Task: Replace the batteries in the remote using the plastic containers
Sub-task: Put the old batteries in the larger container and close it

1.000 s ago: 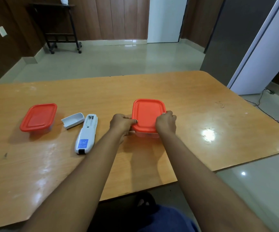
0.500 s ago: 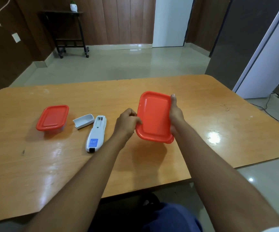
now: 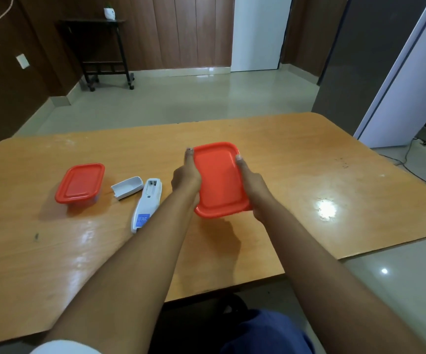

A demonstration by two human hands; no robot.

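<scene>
Both hands hold a red-lidded plastic container (image 3: 219, 180) above the middle of the wooden table (image 3: 296, 175), tilted with its lid facing me. My left hand (image 3: 186, 177) grips its left edge and my right hand (image 3: 251, 182) grips its right edge. The container's body is hidden behind the lid. A white remote (image 3: 146, 204) lies face down to the left with its battery bay open. Its detached white cover (image 3: 127, 187) lies just left of it. A second red-lidded container (image 3: 80, 183) sits further left, lid on.
The table's near edge runs below my forearms, and its right edge drops to a shiny tiled floor (image 3: 398, 290). A dark side table on wheels (image 3: 99, 52) stands by the far wall. A white door (image 3: 258, 34) is at the back.
The container was resting on the table with both hands at its near edge. It has been lifted and tilted so the lid faces me, and my left hand has moved up along its left side.
</scene>
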